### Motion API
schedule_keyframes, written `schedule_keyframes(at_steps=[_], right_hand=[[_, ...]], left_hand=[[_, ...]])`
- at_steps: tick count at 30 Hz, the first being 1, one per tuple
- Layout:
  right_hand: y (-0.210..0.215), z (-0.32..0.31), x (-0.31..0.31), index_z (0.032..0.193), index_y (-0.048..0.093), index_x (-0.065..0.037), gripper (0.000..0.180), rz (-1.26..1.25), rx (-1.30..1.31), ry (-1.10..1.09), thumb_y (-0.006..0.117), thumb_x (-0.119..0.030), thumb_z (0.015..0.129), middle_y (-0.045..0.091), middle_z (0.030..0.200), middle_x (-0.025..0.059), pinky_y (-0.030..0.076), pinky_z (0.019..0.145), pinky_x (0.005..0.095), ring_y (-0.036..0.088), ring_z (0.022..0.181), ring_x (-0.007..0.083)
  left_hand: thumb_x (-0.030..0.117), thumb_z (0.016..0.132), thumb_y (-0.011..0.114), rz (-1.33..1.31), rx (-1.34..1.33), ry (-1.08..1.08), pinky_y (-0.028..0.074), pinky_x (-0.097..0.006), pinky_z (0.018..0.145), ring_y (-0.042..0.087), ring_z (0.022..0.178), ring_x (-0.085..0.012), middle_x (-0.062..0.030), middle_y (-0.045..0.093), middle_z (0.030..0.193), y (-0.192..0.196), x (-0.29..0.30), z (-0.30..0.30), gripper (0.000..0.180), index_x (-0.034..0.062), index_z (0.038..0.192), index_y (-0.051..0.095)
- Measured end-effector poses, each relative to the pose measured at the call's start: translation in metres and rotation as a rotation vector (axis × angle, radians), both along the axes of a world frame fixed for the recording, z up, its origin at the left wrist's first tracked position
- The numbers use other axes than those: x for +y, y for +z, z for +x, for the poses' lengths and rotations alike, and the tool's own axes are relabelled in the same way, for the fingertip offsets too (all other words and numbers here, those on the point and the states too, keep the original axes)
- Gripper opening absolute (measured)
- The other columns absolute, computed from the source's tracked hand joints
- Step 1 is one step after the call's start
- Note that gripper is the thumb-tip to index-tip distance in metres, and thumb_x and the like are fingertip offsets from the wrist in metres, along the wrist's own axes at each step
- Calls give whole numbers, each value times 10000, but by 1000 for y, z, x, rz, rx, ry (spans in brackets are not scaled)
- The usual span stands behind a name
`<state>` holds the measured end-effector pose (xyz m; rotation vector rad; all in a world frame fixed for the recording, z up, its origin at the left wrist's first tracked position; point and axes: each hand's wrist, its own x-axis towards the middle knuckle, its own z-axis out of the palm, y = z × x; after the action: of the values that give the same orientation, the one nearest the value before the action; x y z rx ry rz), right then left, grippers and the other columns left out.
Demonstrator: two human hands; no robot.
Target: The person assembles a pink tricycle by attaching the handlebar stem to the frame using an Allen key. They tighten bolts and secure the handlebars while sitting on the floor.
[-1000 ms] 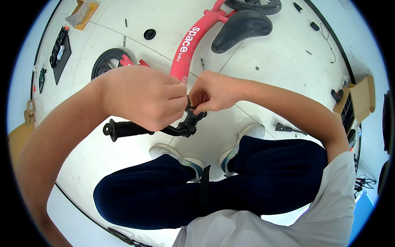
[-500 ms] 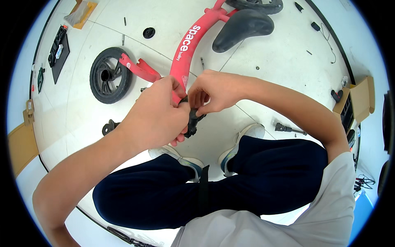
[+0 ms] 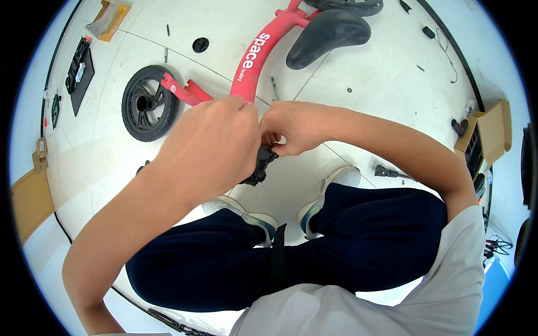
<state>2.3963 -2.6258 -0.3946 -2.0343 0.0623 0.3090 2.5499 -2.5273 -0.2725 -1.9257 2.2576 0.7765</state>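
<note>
Head view: left hand (image 3: 210,143) wraps over black handlebar stem (image 3: 259,166), its fingers hidden so grip can't be told, right hand (image 3: 292,127) pinches stem's top end with curled fingertips, just below red bike frame (image 3: 255,59), black front wheel (image 3: 147,102) to the left on white floor (image 3: 358,84).

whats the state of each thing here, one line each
left hand: closed around the black handlebar clamp
right hand: fingers pinched on the clamp's top
black handlebar clamp: held up off the floor between both hands
red bike frame: lying flat on the floor
black saddle: lying beside the frame
front wheel: mounted in the red fork, flat on the floor
cardboard box: open
</note>
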Motion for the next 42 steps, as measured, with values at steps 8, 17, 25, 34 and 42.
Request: schedule_keyframes(at_steps=[8,17,25,34,42], right_hand=[[9,0,-1,767,704,14,123,-110,114,41,748,-101,769,692,767,125,501,665,399,652,721,295],[6,0,-4,803,731,1,93,-44,83,54,719,-88,776,709,756,137,523,698,412,675,740,309],[27,7,-5,856,714,21,195,-38,39,-16,781,-141,771,696,761,125,540,685,356,679,728,264],[41,15,-4,849,718,13,138,44,11,-75,757,-93,771,705,733,133,523,634,368,678,684,276],[48,12,-9,876,726,34,135,115,4,-53,739,-40,763,719,771,148,538,671,369,694,722,273]], left_hand=[[155,910,643,186,-3,243,465,-439,617,600,682,-370,-204,589,714,13,-8,-8,249,-51,783,586],[1,821,669,-57,73,-103,514,-428,743,640,810,-311,-106,654,858,9,4,19,135,5,951,634],[87,808,720,55,64,19,479,-366,630,626,695,-270,-126,637,723,13,3,24,138,-21,726,693],[76,802,712,85,322,124,472,-336,603,611,713,-230,-82,647,752,17,-2,11,69,13,802,683],[-8,749,699,-89,287,-167,490,-376,623,645,721,-245,-92,655,779,5,8,23,184,15,924,648]])
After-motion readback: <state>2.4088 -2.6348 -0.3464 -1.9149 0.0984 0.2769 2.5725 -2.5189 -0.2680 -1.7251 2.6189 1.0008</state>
